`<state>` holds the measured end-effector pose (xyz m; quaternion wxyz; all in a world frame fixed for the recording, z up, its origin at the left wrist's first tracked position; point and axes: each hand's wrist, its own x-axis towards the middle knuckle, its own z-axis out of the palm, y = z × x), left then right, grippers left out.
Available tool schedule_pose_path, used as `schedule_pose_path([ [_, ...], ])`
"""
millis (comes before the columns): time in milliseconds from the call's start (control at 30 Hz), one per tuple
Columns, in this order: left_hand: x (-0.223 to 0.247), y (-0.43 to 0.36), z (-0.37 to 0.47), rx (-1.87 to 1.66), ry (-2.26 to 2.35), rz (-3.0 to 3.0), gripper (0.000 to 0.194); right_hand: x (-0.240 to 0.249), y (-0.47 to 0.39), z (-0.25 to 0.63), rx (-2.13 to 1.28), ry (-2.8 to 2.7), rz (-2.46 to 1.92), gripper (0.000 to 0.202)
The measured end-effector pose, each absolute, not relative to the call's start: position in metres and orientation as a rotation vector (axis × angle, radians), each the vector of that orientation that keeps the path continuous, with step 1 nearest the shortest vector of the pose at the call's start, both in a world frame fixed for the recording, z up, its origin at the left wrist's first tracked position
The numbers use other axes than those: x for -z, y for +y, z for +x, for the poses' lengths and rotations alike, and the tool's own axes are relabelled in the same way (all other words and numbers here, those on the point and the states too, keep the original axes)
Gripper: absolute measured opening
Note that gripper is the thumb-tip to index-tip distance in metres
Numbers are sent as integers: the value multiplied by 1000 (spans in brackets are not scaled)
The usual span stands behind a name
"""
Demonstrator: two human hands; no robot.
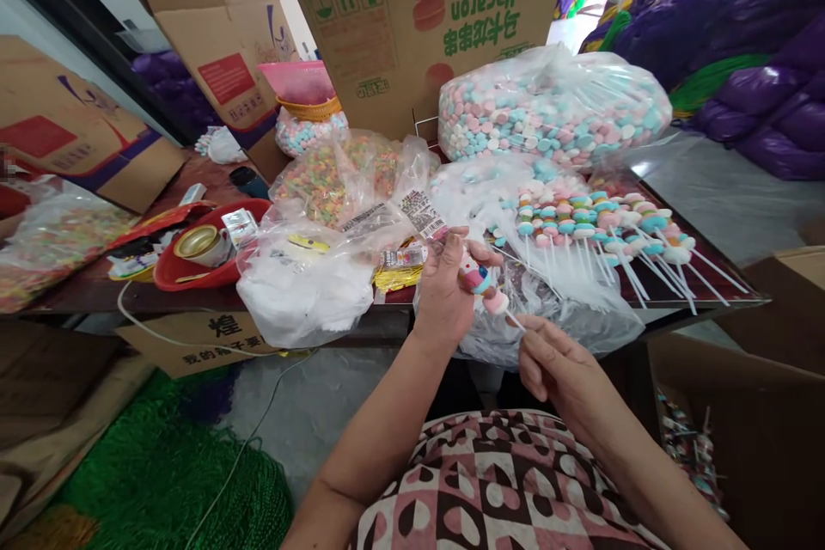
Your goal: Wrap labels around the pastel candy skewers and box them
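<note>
A candy skewer with pink, white and blue pieces is held between both hands over the table's front edge. My left hand is wrapped round its upper part and a clear printed wrapper. With closed fingertips, my right hand pinches the lower end of the white stick. Just right of the hands, several marshmallow skewers lie in a row on plastic, their sticks toward the front. Yellow packets lie left of my left hand.
Behind the skewers stands a big bag of marshmallows. Left are a bag of colourful candy, a white plastic bag and a red basin. An open carton with wrapped skewers is at lower right. Cardboard boxes rise behind.
</note>
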<state>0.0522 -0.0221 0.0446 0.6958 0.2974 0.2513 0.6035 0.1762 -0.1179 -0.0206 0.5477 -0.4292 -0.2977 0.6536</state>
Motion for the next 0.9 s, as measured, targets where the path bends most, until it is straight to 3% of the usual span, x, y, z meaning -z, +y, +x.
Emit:
schedule_pose_path([
  [167,-40,-22,56,-1274,538,713,37,28,-120,178,-1180,-781,-1175,27],
  [400,-27,-37,58,-1078,481,900,34,16,-117,163,-1728,-502,-880,31],
  [533,-37,-35,44,-1046,437,919,63,20,-117,166,-1688,-519,-901,34],
  [600,-44,-31,39,-1150,427,862,68,24,-117,169,-1635,-562,-961,35],
  [767,-44,-32,50,-1272,504,788,27,24,-117,163,-1438,-674,-1079,36],
  [900,-32,-43,66,-1189,543,763,25,14,-116,156,-1369,-704,-1094,33],
])
